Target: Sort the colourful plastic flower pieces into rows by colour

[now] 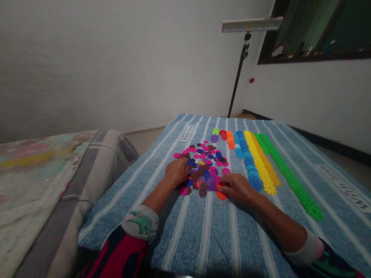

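Note:
A heap of small plastic gear-shaped discs [204, 164] in pink, purple, blue and brown lies on a blue striped cloth [203, 231]. My left hand [176, 172] rests on the heap's left edge, fingers curled down among the discs. My right hand [236, 187] lies at the heap's right edge, fingertips pinching an orange disc [221, 193]. To the right run sorted rows of discs: orange [230, 139], blue [247, 164], yellow [261, 164], and green [290, 177]. Short groups of red, purple and lime discs sit at the far end.
The cloth covers a raised flat surface. A grey-edged mattress [72, 181] with a faded print lies to the left. A black light stand [239, 73] stands by the white wall at the back. A dark window frame [313, 58] is at upper right.

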A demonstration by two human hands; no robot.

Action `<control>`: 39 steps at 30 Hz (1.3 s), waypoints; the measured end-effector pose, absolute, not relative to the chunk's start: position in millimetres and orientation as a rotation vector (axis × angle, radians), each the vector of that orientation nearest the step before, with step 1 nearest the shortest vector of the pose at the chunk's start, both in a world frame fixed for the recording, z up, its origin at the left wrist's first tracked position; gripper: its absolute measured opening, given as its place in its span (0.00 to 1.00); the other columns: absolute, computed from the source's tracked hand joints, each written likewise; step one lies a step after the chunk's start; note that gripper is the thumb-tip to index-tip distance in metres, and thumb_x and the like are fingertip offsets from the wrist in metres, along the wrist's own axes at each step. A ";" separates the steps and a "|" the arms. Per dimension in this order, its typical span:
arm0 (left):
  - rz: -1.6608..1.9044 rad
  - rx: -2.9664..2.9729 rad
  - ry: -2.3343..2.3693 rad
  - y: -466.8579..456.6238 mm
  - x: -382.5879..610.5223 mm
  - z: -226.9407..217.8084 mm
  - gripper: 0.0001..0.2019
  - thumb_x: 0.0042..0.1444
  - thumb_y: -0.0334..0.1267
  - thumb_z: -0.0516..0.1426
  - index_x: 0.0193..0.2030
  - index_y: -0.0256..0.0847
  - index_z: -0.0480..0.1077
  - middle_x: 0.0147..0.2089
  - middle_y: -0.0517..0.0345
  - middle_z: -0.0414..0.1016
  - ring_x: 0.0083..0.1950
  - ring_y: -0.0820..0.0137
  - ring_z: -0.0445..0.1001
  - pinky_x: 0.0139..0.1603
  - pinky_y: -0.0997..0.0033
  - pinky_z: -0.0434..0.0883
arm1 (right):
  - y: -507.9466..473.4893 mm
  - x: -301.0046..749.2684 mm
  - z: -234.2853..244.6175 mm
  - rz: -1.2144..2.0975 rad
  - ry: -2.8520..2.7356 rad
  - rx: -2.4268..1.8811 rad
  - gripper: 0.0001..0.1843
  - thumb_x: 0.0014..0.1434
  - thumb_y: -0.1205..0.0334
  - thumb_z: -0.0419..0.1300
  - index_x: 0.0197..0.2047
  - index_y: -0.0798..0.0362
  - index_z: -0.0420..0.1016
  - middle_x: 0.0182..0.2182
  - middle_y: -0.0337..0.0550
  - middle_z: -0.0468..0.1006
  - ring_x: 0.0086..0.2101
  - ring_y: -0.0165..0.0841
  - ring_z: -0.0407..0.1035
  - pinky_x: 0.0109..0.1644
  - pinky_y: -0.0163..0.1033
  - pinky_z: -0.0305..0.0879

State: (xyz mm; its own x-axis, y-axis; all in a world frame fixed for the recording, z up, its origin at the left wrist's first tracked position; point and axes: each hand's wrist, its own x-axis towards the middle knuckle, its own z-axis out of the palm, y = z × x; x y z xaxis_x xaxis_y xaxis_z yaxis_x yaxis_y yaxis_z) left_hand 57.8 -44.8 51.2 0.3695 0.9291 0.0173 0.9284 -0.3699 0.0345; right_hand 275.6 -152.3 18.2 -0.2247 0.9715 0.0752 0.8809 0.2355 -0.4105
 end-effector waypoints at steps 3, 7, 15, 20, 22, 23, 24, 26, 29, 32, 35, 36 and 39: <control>0.051 2.603 1.765 -55.7 62.2 56.9 0.15 0.61 0.38 0.47 0.46 0.40 0.74 0.46 0.46 0.79 0.47 0.60 0.77 0.41 0.68 0.68 | -151.8 276.5 16.6 0.383 -2.191 -1.752 0.09 0.55 0.65 0.58 0.24 0.54 0.67 0.27 0.39 0.68 0.29 0.29 0.61 0.32 0.35 0.45; 0.068 2.683 1.527 -70.8 73.1 61.1 0.13 0.59 0.37 0.50 0.40 0.42 0.76 0.42 0.51 0.80 0.45 0.62 0.77 0.40 0.69 0.67 | -152.5 276.8 17.4 0.343 -2.209 -1.783 0.09 0.55 0.64 0.58 0.24 0.54 0.67 0.27 0.39 0.68 0.29 0.29 0.60 0.31 0.35 0.44; -0.009 2.779 0.928 -103.8 99.2 54.4 0.09 0.54 0.36 0.54 0.35 0.41 0.77 0.35 0.54 0.80 0.38 0.65 0.76 0.36 0.71 0.66 | -152.8 278.7 20.2 0.360 -2.189 -1.836 0.07 0.54 0.64 0.57 0.25 0.54 0.71 0.29 0.41 0.72 0.32 0.31 0.64 0.33 0.35 0.49; -0.039 2.780 0.989 -116.9 108.6 47.2 0.13 0.57 0.42 0.53 0.37 0.39 0.77 0.38 0.49 0.80 0.42 0.61 0.76 0.39 0.67 0.69 | -151.9 281.4 19.4 0.374 -2.185 -1.858 0.06 0.54 0.65 0.56 0.29 0.54 0.75 0.33 0.43 0.75 0.35 0.32 0.67 0.35 0.34 0.51; -0.032 2.776 1.041 -119.8 111.2 44.5 0.15 0.58 0.45 0.52 0.37 0.38 0.77 0.38 0.46 0.79 0.43 0.59 0.77 0.40 0.65 0.70 | -151.5 282.6 18.5 0.388 -2.175 -1.860 0.06 0.54 0.65 0.57 0.30 0.54 0.75 0.33 0.43 0.75 0.35 0.32 0.67 0.35 0.34 0.51; -0.028 2.775 1.051 -120.9 112.2 43.3 0.16 0.58 0.46 0.52 0.38 0.38 0.77 0.38 0.46 0.79 0.43 0.58 0.77 0.41 0.64 0.70 | -151.4 283.1 18.1 0.389 -2.166 -1.862 0.06 0.54 0.65 0.57 0.30 0.54 0.75 0.33 0.43 0.75 0.35 0.32 0.67 0.35 0.34 0.50; -0.029 2.774 1.052 -121.7 113.1 42.3 0.16 0.58 0.46 0.52 0.38 0.38 0.77 0.38 0.45 0.79 0.43 0.57 0.77 0.41 0.63 0.71 | -151.3 283.4 17.7 0.381 -2.153 -1.870 0.06 0.53 0.65 0.57 0.30 0.54 0.75 0.32 0.43 0.75 0.35 0.32 0.67 0.34 0.35 0.50; -0.046 2.775 1.040 -122.7 114.3 40.5 0.16 0.58 0.46 0.53 0.39 0.38 0.76 0.39 0.44 0.79 0.44 0.56 0.77 0.42 0.62 0.71 | -151.3 283.7 17.2 0.356 -2.126 -1.887 0.04 0.52 0.66 0.57 0.30 0.54 0.74 0.31 0.43 0.75 0.33 0.32 0.66 0.33 0.35 0.49; -0.058 2.783 0.979 -123.1 114.7 39.0 0.14 0.57 0.43 0.53 0.40 0.38 0.76 0.40 0.44 0.79 0.44 0.55 0.77 0.43 0.61 0.71 | -151.4 283.8 17.0 0.345 -2.076 -1.891 0.02 0.51 0.66 0.58 0.29 0.55 0.72 0.28 0.41 0.73 0.30 0.31 0.64 0.31 0.35 0.48; -0.060 2.797 0.932 -123.1 114.2 39.0 0.13 0.57 0.42 0.54 0.40 0.38 0.76 0.40 0.45 0.79 0.45 0.56 0.76 0.44 0.60 0.71 | -150.8 285.1 16.0 0.401 -2.028 -1.846 0.03 0.49 0.66 0.59 0.26 0.54 0.68 0.25 0.38 0.70 0.28 0.29 0.62 0.30 0.34 0.48; -0.095 2.799 0.932 -123.0 113.7 39.5 0.13 0.56 0.43 0.54 0.40 0.38 0.75 0.40 0.45 0.79 0.45 0.55 0.76 0.42 0.61 0.71 | -149.6 287.6 13.1 0.487 -1.964 -1.766 0.07 0.48 0.66 0.59 0.23 0.53 0.64 0.22 0.35 0.66 0.26 0.28 0.61 0.29 0.33 0.48; -0.095 2.799 0.932 -123.0 113.6 39.4 0.13 0.56 0.43 0.53 0.39 0.39 0.75 0.40 0.45 0.78 0.45 0.55 0.76 0.41 0.61 0.71 | -149.1 288.5 12.0 0.522 -1.939 -1.738 0.08 0.48 0.66 0.60 0.22 0.53 0.63 0.21 0.35 0.66 0.26 0.28 0.61 0.29 0.33 0.48; -0.071 2.798 0.924 -123.1 113.5 38.2 0.13 0.56 0.42 0.53 0.39 0.39 0.75 0.38 0.46 0.78 0.43 0.56 0.75 0.40 0.62 0.70 | -147.4 291.6 9.5 0.672 -1.841 -1.688 0.07 0.46 0.66 0.60 0.22 0.53 0.64 0.20 0.34 0.66 0.25 0.28 0.61 0.28 0.33 0.50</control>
State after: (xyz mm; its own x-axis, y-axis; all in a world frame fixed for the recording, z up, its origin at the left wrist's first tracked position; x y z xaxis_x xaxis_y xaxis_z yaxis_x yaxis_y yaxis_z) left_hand 113.5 -123.1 38.2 0.8040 0.5851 -0.1059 0.5944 -0.7863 0.1684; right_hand 291.6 -147.4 9.5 -0.0618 0.9962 0.0616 0.7220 0.0873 -0.6863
